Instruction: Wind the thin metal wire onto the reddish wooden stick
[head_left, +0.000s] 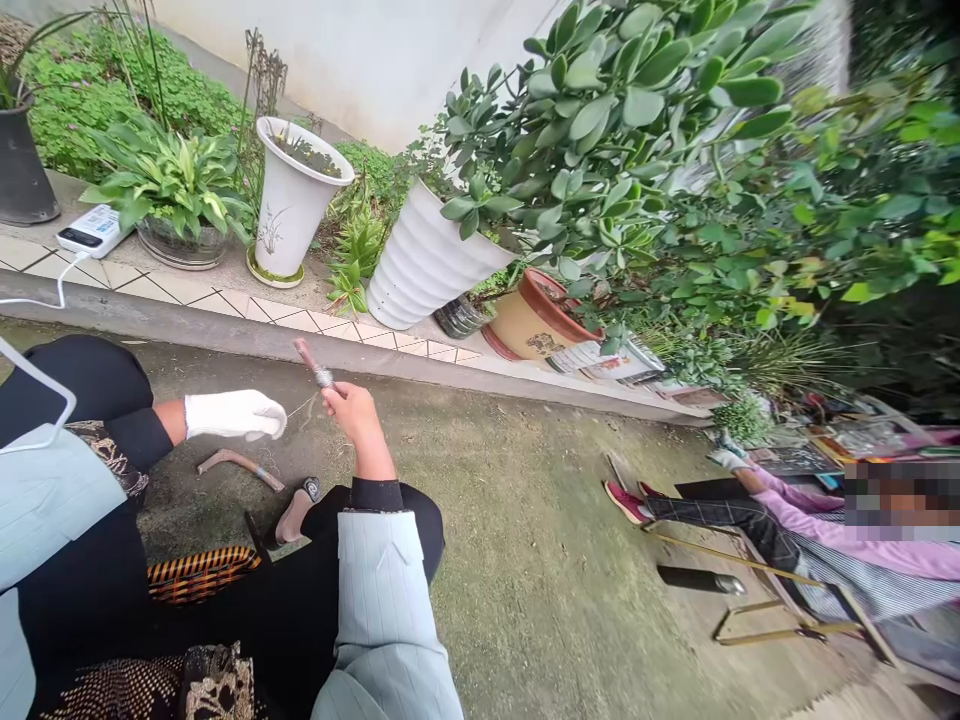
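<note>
My right hand is bare and closed around a short reddish-brown stick. Silvery wire or thread is wound round the stick just above my fingers. A thin strand runs from there to my left hand, which wears a white knitted glove and has its fingertips pinched on the strand's end. On the ground below lies a curved brown stick with a wrapped, greyish part near one end. My shoe shows close to it.
A woven black-and-orange basket or mat is beneath me. Along the tiled ledge stand potted plants, a white pot and a white power bank with a cable. At the right, a co-worker sits near a dark flask.
</note>
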